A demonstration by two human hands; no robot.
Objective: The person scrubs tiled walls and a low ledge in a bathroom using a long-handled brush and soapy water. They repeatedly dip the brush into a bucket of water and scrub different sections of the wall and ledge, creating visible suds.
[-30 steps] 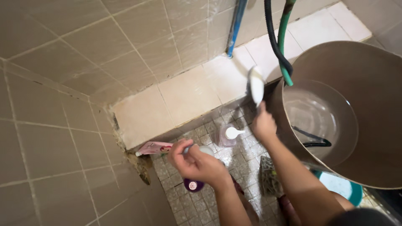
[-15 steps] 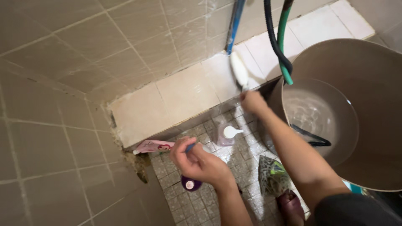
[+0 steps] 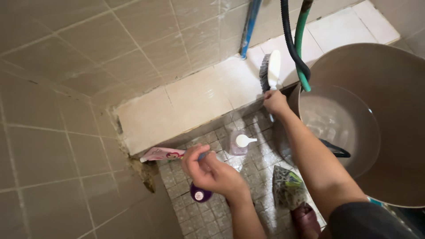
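Our right hand (image 3: 275, 102) grips the scrub brush (image 3: 270, 70) by its stiff, wet-slick handle beside the bucket (image 3: 398, 88); our left hand (image 3: 212, 173) clasps a purple bottle (image 3: 200, 194).

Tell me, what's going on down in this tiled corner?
A person is crouched over a wet tiled floor. Their right hand holds a white scrubbing brush up against the pale tiled ledge, bristles facing left. Their left hand grips a purple-capped bottle low over the floor. A clear pump bottle and a pink tube sit nearby, and a big tub of water stands on the right with hoses hanging over it.
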